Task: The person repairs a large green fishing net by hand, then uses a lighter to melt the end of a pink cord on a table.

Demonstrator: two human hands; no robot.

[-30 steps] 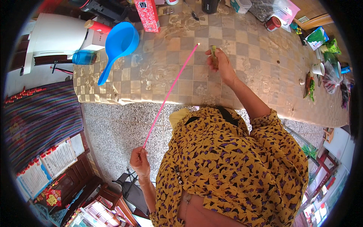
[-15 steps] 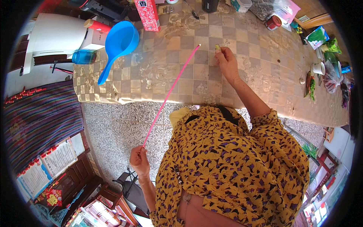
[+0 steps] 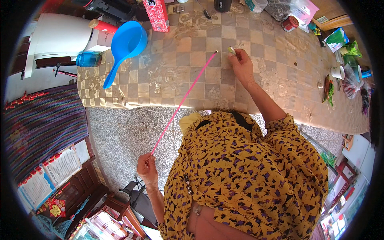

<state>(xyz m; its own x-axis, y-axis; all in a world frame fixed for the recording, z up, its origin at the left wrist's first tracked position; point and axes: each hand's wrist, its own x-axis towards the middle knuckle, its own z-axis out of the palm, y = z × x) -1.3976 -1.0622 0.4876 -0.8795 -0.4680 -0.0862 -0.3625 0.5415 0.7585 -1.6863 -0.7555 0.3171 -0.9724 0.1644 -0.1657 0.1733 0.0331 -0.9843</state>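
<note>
My left hand (image 3: 148,167), low and to the left over the floor, pinches the near end of a long, thin pink incense stick (image 3: 182,101). The stick slants up and to the right across the table edge, and its far tip looks dark with a pale spot. Above the table, my right hand (image 3: 242,65) is closed around a small yellow-green lighter (image 3: 231,50). A short gap separates the lighter from the stick's tip. Whether a flame burns there cannot be made out.
A checked cloth covers the table (image 3: 168,82). On its left are a blue ladle (image 3: 127,42), a blue jar (image 3: 89,59) and a red patterned box (image 3: 156,15). Farther right stand a red can (image 3: 290,23), a white cup (image 3: 337,72) and several bags.
The stick's far tip has shifted slightly right and nearer, and looks darker than its earlier bright white. The lighter in my right hand has tilted; my left hand has hardly moved.
</note>
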